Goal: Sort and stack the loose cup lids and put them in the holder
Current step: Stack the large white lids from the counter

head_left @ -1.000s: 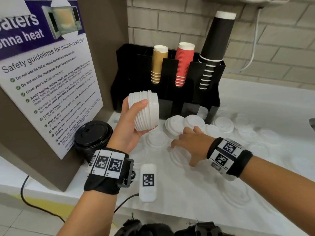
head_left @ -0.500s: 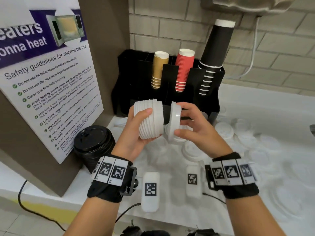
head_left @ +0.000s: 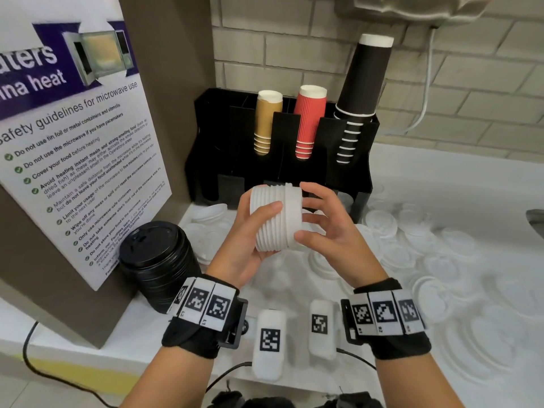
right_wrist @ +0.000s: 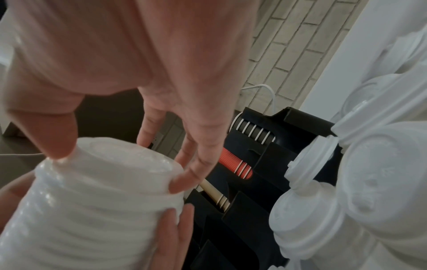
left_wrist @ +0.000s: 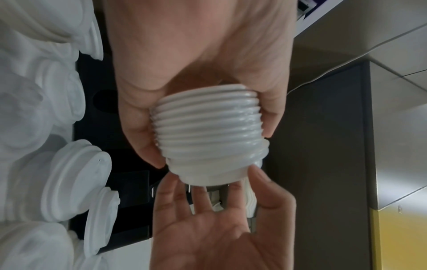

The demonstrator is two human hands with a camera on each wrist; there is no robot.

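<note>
A sideways stack of white lids (head_left: 270,222) hangs in the air in front of the black holder (head_left: 360,148). My left hand (head_left: 259,228) grips that stack, thumb on the near side and fingers wrapped behind it. The right hand (head_left: 306,212) holds the end lid (head_left: 293,216) by its rim against the stack's right end, thumb below and fingertips above. The left wrist view shows the ribbed stack (left_wrist: 208,127) in my palm. In the right wrist view, thumb and fingers sit on the end lid (right_wrist: 120,160). Several loose white lids (head_left: 391,254) lie on the white counter.
A stack of black lids (head_left: 159,260) stands at the left by the microwave sign (head_left: 73,157). The holder carries brown cups (head_left: 266,125), red cups (head_left: 310,122) and tall black cups (head_left: 362,92). A brick wall runs behind.
The right hand picked a white lid off the counter, carried it up to the stack's right end and now has it pushed onto the stack. The left hand kept its hold.
</note>
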